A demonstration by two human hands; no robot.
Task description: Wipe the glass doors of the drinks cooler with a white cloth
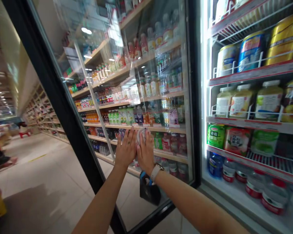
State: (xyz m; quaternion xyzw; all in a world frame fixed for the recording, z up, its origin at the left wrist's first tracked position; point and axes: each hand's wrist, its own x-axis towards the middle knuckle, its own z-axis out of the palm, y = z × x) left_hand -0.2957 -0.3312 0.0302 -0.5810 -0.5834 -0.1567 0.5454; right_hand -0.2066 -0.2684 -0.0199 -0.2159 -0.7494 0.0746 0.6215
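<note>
A glass door (pixel 158 113) with a black frame stands swung out from a lit drinks cooler. Against its pane lies my left hand (pixel 126 148), flat with the fingers stretched upward. Close beside it, my right hand (pixel 146 151) presses a crumpled whitish cloth (pixel 142 132) to the glass under its extended fingers. The cloth shows above and between the two hands; the rest of it is hidden. A pale-strapped watch (pixel 156 171) is on my right wrist.
To the right, the cooler's wire shelves (pixel 254 123) hold jars, bottles and large cans. Drink shelves (pixel 127 125) show in the glass. A dark bag or box (pixel 148 191) appears low behind the pane. At far left are a person (pixel 0 156) and a red stool (pixel 24 133).
</note>
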